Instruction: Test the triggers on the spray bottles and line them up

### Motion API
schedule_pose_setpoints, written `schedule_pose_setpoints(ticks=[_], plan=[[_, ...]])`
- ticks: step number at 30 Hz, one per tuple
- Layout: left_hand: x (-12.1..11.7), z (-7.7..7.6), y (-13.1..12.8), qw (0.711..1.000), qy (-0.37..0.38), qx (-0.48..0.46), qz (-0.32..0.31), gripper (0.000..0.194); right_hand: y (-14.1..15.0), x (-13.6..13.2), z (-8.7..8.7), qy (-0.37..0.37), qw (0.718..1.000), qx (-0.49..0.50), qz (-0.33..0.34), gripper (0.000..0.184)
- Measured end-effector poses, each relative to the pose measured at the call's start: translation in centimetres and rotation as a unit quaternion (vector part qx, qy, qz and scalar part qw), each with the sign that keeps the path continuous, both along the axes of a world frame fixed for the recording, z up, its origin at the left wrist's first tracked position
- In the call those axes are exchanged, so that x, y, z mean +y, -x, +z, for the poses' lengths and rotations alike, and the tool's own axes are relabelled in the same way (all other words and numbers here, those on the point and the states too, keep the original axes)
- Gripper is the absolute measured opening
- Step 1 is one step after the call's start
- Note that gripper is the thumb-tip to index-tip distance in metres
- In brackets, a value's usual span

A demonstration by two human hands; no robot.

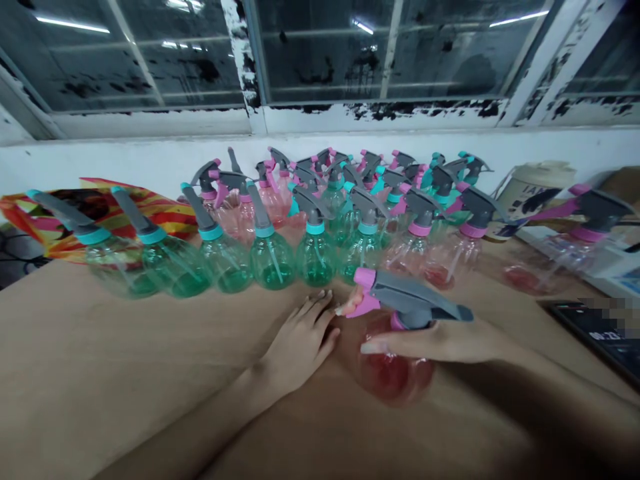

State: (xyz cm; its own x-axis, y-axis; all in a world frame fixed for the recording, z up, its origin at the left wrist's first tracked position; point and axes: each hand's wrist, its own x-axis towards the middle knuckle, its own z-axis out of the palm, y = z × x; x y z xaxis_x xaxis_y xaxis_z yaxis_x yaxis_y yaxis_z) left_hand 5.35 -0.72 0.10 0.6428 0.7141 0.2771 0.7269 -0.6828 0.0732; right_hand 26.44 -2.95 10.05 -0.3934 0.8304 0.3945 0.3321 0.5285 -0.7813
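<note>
My right hand is closed around the neck of a pink spray bottle, its grey and pink trigger head pointing left. A finger reaches toward the trigger, and the bottle looks smeared by motion. My left hand lies flat on the brown table, fingers spread, just left of that bottle. Beyond both hands stands a front row of spray bottles: several green ones, such as the green spray bottle with a grey head, then pink ones, such as the pink spray bottle.
More pink and green spray bottles crowd behind the front row, against the white wall. A colourful plastic bag lies at the left. At the right are a pale cup, another pink spray bottle and a phone.
</note>
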Motion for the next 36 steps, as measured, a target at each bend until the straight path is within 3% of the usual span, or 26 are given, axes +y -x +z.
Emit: schedule_pose_setpoints(ticks=[3, 8, 18, 25, 31, 36], plan=[[0.2, -0.2, 0.1, 1.0, 0.004, -0.018, -0.007, 0.029, 0.6, -0.4, 0.0, 0.042, 0.996, 0.018, 0.075, 0.033], [0.1, -0.1, 0.4, 0.999, 0.02, -0.028, -0.014, 0.034, 0.7, -0.4, -0.9, 0.023, 0.999, 0.016, 0.044, 0.005], [0.0, -0.2, 0.2, 1.0, 0.01, -0.023, -0.002, 0.028, 0.3, -0.7, -1.2, 0.08, 0.995, -0.013, 0.06, 0.029], [-0.1, 0.4, 0.1, 0.999, 0.026, -0.038, -0.01, 0.031, 0.7, -0.8, -0.9, 0.082, 0.994, 0.017, 0.076, 0.023], [-0.1, 0.5, 0.3, 0.998, 0.054, -0.042, -0.019, 0.036, 1.5, -0.9, -1.3, 0.058, 0.993, 0.096, 0.032, 0.003], [0.0, -0.2, 0.3, 1.0, 0.018, -0.012, -0.005, 0.038, 1.3, -1.4, -2.2, 0.032, 0.994, 0.093, -0.051, 0.021]])
